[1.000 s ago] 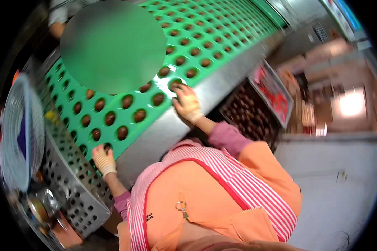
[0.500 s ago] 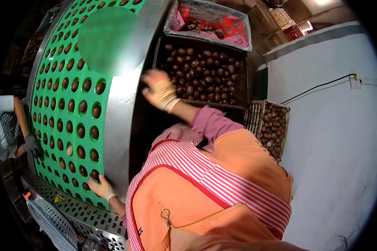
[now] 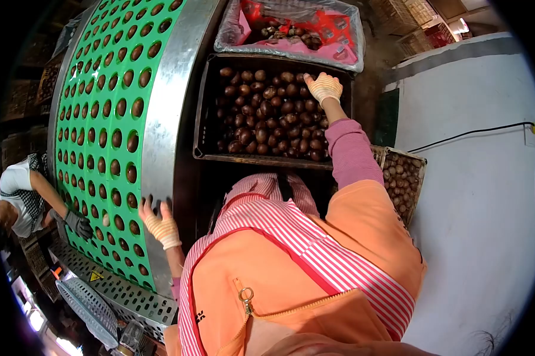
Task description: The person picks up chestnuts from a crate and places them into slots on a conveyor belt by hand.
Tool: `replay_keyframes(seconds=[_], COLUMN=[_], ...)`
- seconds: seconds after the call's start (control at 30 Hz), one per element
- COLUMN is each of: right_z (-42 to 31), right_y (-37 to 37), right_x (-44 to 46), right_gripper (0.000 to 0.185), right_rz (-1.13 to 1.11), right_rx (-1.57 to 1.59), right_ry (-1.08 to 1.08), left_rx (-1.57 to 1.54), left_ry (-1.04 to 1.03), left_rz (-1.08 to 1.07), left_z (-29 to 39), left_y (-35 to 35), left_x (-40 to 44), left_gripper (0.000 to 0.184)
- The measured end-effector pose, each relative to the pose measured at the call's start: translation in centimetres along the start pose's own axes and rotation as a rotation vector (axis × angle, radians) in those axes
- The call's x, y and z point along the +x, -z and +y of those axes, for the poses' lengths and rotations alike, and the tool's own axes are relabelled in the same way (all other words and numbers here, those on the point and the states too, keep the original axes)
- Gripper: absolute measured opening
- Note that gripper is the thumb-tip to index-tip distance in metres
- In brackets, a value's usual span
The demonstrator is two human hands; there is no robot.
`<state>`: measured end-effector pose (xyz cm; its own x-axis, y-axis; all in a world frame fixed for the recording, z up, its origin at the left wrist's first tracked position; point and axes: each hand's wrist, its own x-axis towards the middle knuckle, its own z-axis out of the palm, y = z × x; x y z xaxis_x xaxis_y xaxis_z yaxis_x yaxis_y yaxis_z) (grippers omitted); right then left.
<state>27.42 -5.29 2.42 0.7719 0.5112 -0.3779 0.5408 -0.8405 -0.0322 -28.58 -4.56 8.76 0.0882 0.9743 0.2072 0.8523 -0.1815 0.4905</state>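
A green pocketed belt (image 3: 118,105) carries rows of dark brown, egg-shaped pieces (image 3: 133,142), roughly one to a pocket. My left hand (image 3: 160,225), in a striped glove with bare fingertips, hovers by the belt's metal side rail (image 3: 165,124); its fingers are spread and hold nothing. In front of me stands a dark crate (image 3: 261,159) filled with the same brown pieces (image 3: 267,110). At its far right corner is my right hand (image 3: 325,89), gloved alike, fingers apart and bent down over the pieces. I see nothing held in it.
Behind the crate is a plastic-lined bin (image 3: 347,29) with red and pink wrapping and broken pieces. A crate of paler brown pieces (image 3: 403,178) stands right, by a white wall (image 3: 469,196). Across the belt, a co-worker's grey-gloved hand (image 3: 78,225) reaches over it. A blue basket (image 3: 92,308) sits lower left.
My right hand has swung from beside the belt rail to the crate's far right corner. My left hand has lifted off the belt pockets toward the rail. The co-worker's hand reaches further in.
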Motion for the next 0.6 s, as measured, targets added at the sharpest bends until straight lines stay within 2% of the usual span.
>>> replay_keyframes(seconds=[0.1, 0.17, 0.23, 0.3, 0.43, 0.5, 0.6], right_z=[0.0, 0.2, -0.7, -0.4, -0.1, 0.2, -1.0], right_y=[0.8, -0.5, -1.3, -2.2, -2.7, -3.3, -3.2], right_x=[-0.1, 0.1, -0.3, -0.3, -0.4, 0.8, 1.3], right_gripper=[0.07, 0.077, 0.086, 0.087, 0.087, 0.09, 0.093], right_rz=[-0.099, -0.217, -0.267, -0.241, -0.285, -0.335, -0.365], right_rx=[0.099, 0.321, 0.333, 0.542, 0.852, 0.948, 0.877], right_ry=[0.035, 0.069, -0.004, -0.012, -0.066, -0.076, -0.123], left_rx=[-0.193, -0.294, -0.232, -0.299, -0.202, -0.098, 0.139], left_ry=[-0.071, -0.144, -0.415, -0.451, -0.548, -0.602, -0.693], left_rz=[-0.067, -0.206, -0.316, -0.443, -0.682, -0.732, -0.793], left_z=[5.0, 8.3, 11.8, 14.8, 18.7, 19.7, 22.0], left_y=[-2.6, -4.3, -6.3, -9.2, -18.0, -23.2, -27.9], left_x=[2.4, 4.8, 7.9, 10.7, 15.7, 17.1, 18.4], left_gripper=[0.04, 0.04, 0.044, 0.051, 0.065, 0.071, 0.078])
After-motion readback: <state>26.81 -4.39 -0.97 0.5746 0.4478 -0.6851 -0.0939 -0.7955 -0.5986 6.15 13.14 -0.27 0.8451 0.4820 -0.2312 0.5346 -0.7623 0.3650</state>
